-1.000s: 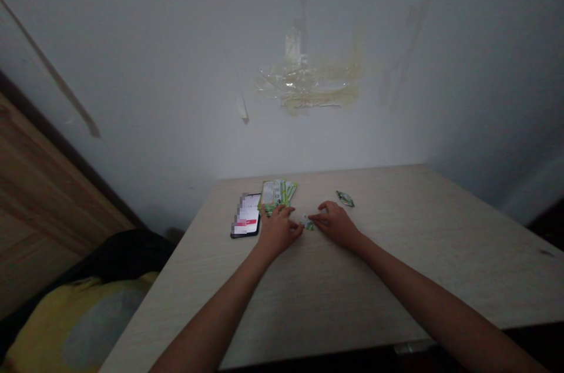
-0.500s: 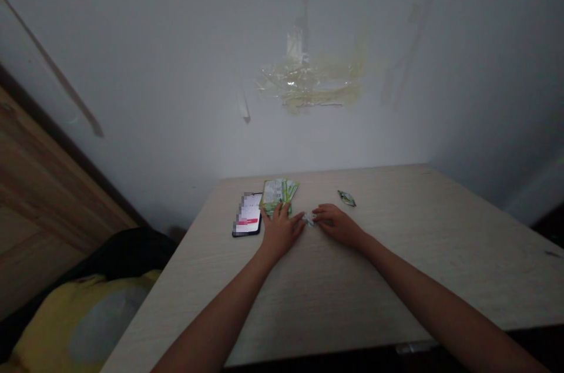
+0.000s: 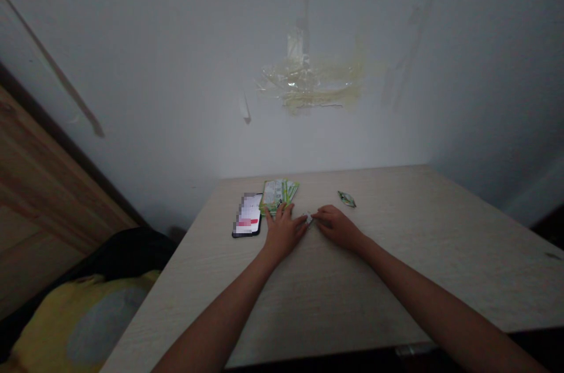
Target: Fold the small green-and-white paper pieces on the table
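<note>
A small crumpled whitish piece (image 3: 309, 219), too small to make out its kind, lies between my two hands near the middle of the table. My left hand (image 3: 284, 233) has its thumb side at the piece's left edge, other fingers spread just in front of a stack of green and white packets (image 3: 275, 192). From the other side, my right hand (image 3: 340, 227) pinches the piece with bent fingers. Behind that hand lies a small green packet (image 3: 346, 199), apart from it. Parts of the piece are hidden by the fingertips.
A phone (image 3: 247, 215) with its screen lit lies left of the packets. The pale wooden table (image 3: 396, 279) meets a wall (image 3: 176, 67) with old tape on it. At lower left sits a yellow and grey plush thing (image 3: 83, 320) beside a wooden panel (image 3: 30, 214).
My left hand has shifted slightly right and toward me, drawing its fingertips back from the stacked packets. The whitish piece now looks smaller between the fingers. My right hand stays nearly in place.
</note>
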A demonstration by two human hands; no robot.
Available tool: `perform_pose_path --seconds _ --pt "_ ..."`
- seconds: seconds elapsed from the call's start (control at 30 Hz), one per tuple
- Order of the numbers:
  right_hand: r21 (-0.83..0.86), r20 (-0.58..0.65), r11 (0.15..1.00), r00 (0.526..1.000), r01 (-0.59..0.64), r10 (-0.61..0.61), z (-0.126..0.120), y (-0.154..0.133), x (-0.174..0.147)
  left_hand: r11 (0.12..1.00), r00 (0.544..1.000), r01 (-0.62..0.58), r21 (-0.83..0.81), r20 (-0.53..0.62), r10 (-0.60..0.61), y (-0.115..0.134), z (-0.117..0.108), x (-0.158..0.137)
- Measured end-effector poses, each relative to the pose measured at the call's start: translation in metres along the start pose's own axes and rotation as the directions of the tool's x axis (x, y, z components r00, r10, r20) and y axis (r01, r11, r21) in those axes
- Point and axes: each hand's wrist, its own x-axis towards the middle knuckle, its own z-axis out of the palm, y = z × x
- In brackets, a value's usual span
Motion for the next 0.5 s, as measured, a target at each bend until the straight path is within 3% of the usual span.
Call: perform_pose_path --seconds 0.5 --pt "-0.138 0.049 0.990 0.999 0.023 -0.016 0.0037 0.0003 0.0030 0.989 0.993 -0.117 -0.092 -0.046 0.113 -0.0040 0.0021 0.0019"
